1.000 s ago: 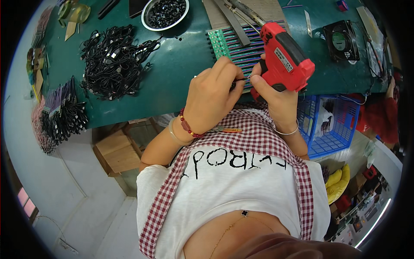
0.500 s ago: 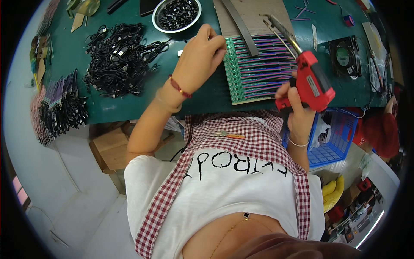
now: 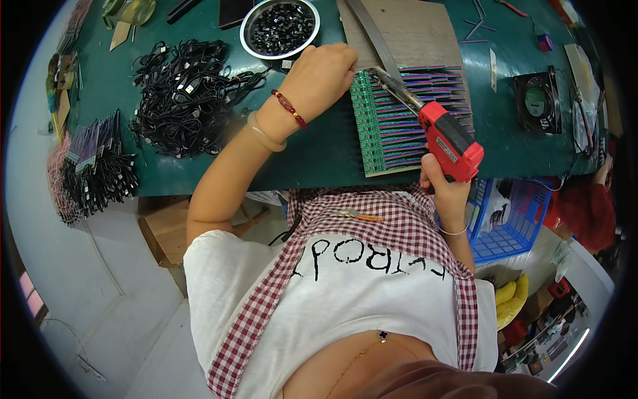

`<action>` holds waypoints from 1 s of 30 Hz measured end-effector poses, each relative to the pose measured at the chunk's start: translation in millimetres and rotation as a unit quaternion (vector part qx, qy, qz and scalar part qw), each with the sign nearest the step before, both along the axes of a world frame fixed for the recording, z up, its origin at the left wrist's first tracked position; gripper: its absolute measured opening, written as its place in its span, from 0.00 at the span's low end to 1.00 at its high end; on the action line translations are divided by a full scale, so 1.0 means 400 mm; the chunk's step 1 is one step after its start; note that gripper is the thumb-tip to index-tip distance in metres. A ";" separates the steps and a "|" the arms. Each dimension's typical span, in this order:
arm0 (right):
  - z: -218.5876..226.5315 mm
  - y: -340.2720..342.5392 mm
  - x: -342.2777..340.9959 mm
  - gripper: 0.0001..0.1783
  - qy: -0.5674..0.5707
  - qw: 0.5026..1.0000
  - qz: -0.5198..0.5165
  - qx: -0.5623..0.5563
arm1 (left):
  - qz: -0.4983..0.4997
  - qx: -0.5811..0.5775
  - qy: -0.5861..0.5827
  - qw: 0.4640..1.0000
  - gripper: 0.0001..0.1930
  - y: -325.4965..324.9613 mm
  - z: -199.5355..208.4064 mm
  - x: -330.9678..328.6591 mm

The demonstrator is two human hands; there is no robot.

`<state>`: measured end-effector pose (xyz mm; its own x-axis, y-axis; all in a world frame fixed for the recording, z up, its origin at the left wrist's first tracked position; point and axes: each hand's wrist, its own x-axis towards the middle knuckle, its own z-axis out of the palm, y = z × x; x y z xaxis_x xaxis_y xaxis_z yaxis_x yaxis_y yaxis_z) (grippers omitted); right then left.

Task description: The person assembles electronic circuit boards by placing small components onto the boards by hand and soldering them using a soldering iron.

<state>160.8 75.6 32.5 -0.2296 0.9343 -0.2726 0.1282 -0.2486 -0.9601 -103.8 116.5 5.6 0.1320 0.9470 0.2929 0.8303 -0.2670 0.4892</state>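
Note:
My right hand point(image 3: 446, 189) is wrapped round the handle of a red and black soldering gun point(image 3: 453, 141). Its metal tip reaches the far left corner of a row of green circuit boards point(image 3: 367, 130). Purple, blue and black wires point(image 3: 415, 120) run rightward from these boards. At that same corner, the fingers of my left hand point(image 3: 322, 74) are closed together near the tip; what they pinch is hidden. A small plug with a pale metal end point(image 3: 287, 64) shows beside the left wrist. A flat metal bar point(image 3: 375, 33) lies across the cardboard point(image 3: 425, 30) and reaches the wires.
A steel bowl point(image 3: 244, 33) of small black parts stands beyond my left hand. Piled black USB cables point(image 3: 189, 96) lie at left, and bundled wires point(image 3: 100, 163) hang over the table's left edge. A black fan point(image 3: 537, 101) sits at right, above a blue basket point(image 3: 508, 233).
The soldering gun has moved left and its tip has come down to the boards' far corner. My left hand has shifted slightly right, its fingers now lower and closer to that corner.

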 end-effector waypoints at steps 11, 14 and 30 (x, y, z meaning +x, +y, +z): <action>0.008 -0.011 -0.013 0.07 -0.040 0.999 0.011 0.022 | -0.039 -0.046 0.007 0.998 0.04 0.020 0.002 -0.011; 0.004 -0.014 -0.012 0.07 -0.056 0.998 0.007 0.023 | -0.039 -0.056 -0.004 0.998 0.04 0.021 0.013 -0.008; 0.025 -0.026 0.005 0.10 -0.039 0.999 -0.013 -0.004 | -0.040 -0.045 -0.015 0.998 0.03 0.022 0.012 -0.005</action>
